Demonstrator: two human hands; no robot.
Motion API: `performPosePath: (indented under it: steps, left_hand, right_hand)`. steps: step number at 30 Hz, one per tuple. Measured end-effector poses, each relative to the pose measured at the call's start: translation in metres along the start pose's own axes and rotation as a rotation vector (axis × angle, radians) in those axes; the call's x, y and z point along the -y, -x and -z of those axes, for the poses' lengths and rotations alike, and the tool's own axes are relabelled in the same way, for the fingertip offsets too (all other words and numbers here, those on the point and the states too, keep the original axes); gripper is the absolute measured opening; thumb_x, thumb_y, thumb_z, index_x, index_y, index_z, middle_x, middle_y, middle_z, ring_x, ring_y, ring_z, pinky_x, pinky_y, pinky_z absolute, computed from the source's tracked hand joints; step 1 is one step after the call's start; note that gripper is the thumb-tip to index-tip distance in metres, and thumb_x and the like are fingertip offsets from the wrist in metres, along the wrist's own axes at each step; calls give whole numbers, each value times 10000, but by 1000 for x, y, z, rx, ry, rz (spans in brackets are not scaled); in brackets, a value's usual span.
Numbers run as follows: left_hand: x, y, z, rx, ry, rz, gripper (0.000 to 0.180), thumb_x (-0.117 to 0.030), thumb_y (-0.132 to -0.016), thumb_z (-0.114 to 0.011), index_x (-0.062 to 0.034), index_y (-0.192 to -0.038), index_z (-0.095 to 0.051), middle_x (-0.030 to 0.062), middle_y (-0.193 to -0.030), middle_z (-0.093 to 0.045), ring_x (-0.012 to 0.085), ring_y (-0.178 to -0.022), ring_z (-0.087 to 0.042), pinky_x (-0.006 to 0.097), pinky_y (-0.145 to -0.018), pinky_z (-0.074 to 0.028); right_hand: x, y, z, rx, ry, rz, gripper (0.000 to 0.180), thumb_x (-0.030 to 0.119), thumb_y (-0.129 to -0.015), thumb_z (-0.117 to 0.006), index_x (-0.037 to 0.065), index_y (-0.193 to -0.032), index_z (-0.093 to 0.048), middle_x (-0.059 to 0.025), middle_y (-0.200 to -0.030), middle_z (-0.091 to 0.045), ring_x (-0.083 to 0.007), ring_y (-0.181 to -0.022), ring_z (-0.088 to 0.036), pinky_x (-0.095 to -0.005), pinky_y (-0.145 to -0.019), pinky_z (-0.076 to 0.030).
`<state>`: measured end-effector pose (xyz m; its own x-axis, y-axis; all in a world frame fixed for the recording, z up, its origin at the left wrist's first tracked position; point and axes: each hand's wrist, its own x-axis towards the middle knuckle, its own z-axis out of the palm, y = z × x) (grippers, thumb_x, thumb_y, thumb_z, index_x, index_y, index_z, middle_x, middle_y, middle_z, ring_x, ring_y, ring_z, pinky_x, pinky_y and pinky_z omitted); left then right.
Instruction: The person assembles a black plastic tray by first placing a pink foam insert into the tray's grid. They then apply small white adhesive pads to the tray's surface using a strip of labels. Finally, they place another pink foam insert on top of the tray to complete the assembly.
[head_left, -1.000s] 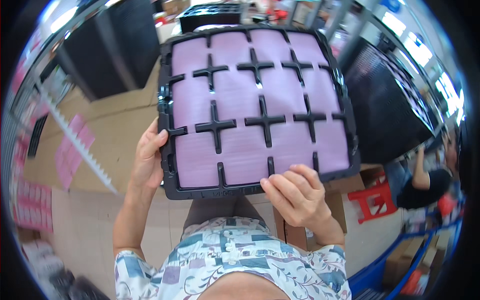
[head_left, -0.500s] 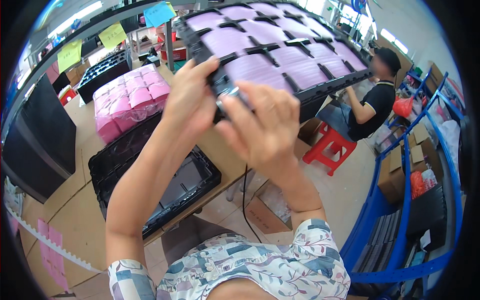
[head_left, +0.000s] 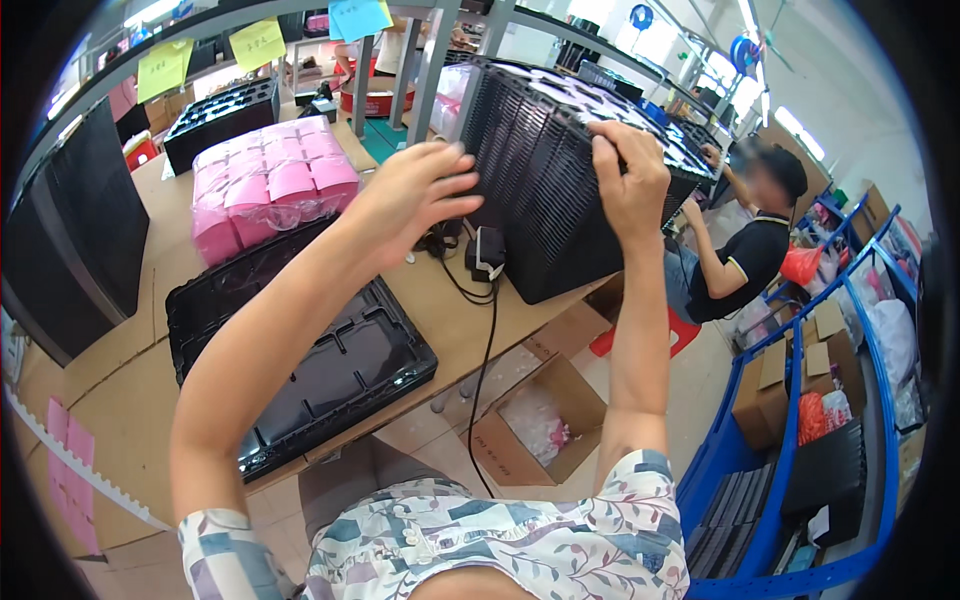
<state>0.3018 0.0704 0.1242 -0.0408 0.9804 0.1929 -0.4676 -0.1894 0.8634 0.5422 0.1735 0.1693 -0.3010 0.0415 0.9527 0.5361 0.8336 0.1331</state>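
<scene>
A tall stack of thin black plastic trays [head_left: 545,190] stands on the table in front of me, its top tray [head_left: 590,98] showing pale inserts between black dividers. My right hand [head_left: 632,182] is at the near top edge of the stack, with fingers curled and thumb and fingertips pinching the top tray's rim. Beside the stack's left side, my left hand [head_left: 428,198] is open, fingers spread and holding nothing. Below my left forearm lies an empty black tray [head_left: 365,345], partly covered by the arm. Behind it sits a plastic-wrapped bundle of pink foam pouches [head_left: 270,185].
A black adapter [head_left: 487,252] with a cable hangs near the table edge. Below is an open carton [head_left: 540,420] with plastic scraps. At right, a co-worker [head_left: 745,240] sits beside a blue shelf rack [head_left: 790,450]. More black trays [head_left: 80,230] are stacked at left.
The tray with pink inserts, raised in both hands before, now rests on the stack. My left hand has let go; my right hand has moved right along the rim. The view has shifted.
</scene>
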Motion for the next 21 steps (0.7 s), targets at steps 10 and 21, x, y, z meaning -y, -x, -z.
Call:
performPosePath:
  steps: [10, 21]
  left_hand:
    - [-11, 216, 125, -387, -83, 35, 287, -116, -959, -582, -31, -1229, -532, 54, -1029, -636, 106, -876, -621, 251, -746, -528]
    - [20, 367, 192, -1079, -833, -209, 264, -86, -973, -560, 7, -1220, -548, 52, -1013, -603, 112, -953, -588, 230, -792, -476]
  right_hand:
    - [-75, 9, -16, 60, 51, -103, 186, 98, -891, -575, 47, -994, -722, -93, -975, -721, -224, -943, -660, -330, -885, -486]
    - [-70, 8, -37, 102, 125, -187, 201, 145, -916, -578, 82, -1025, -734, -126, -979, -721, -256, -926, -683, -358, -848, -505]
